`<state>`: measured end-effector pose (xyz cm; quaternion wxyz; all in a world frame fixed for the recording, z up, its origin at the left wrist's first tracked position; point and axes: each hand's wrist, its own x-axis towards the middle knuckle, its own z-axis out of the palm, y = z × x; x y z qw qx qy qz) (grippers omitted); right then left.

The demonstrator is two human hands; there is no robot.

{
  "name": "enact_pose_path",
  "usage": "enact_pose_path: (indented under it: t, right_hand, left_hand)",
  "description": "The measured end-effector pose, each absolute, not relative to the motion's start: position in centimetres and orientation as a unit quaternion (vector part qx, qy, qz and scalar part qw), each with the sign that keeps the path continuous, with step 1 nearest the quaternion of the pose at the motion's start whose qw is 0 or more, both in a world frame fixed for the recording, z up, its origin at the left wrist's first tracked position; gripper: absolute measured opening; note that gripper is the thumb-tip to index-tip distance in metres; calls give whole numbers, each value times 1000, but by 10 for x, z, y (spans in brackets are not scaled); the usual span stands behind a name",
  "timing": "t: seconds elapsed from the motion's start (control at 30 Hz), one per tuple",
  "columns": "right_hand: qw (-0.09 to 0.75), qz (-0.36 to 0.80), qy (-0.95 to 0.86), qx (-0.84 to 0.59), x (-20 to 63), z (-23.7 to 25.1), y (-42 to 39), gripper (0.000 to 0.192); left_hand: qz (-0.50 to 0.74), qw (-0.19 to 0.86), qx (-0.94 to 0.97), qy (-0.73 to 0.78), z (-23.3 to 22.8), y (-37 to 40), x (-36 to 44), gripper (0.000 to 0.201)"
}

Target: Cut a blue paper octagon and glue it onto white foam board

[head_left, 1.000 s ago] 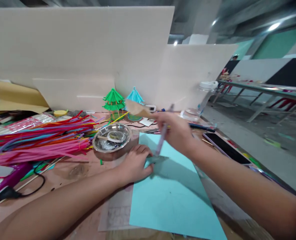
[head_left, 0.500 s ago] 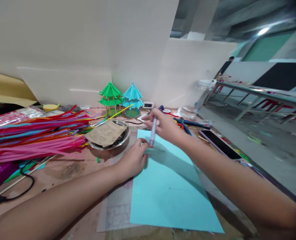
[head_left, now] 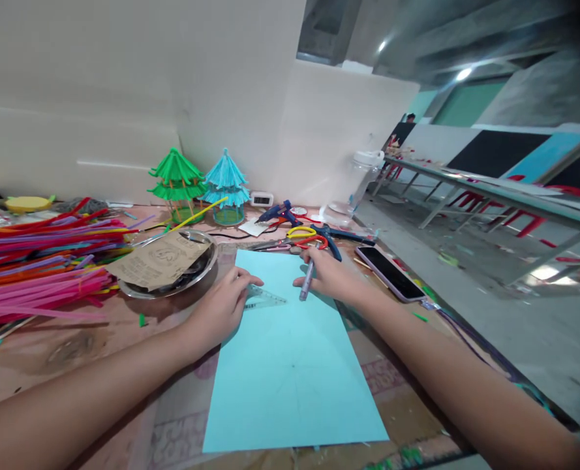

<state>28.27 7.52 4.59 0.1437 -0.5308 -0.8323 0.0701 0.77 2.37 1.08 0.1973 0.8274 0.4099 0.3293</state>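
A light blue sheet of paper (head_left: 294, 385) lies on the table in front of me, with faint crossing lines drawn near its middle. My left hand (head_left: 226, 300) pinches one end of a clear triangular set square (head_left: 265, 298) over the sheet's upper left part. In my right hand (head_left: 326, 277) is a pale purple pen (head_left: 307, 282), held over the upper right edge of the sheet with its lower end toward me. The set square and the pen are apart.
A metal bowl (head_left: 211, 267) with brown cardboard on top stands left, beside bundled pipe cleaners (head_left: 40, 261). Behind are a green pagoda model (head_left: 177, 176), a blue one (head_left: 225, 179), a glue gun (head_left: 277, 212), scissors (head_left: 309, 236) and a clear jug (head_left: 353, 186). A phone (head_left: 392, 274) lies right.
My view has turned to the right. My hands have moved apart: the right one has come down with the pen to the sheet's right side, while the left keeps the set square.
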Motion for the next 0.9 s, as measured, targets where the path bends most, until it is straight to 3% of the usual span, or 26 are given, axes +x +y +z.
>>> enact_pose_path:
  t: [0.53,0.73,0.9]
  right_hand:
    - [93,125,-851,-501,272,62,104,56]
    - [159,184,-838,-488,265,65,95,45]
    - [278,198,-792,-505,274,58,104,33]
  left_hand:
    - [332,203,831,397,10,25,7,37]
    - [348,209,825,393,9,25,7,38]
    - [372,221,814,388,21,22,6,37]
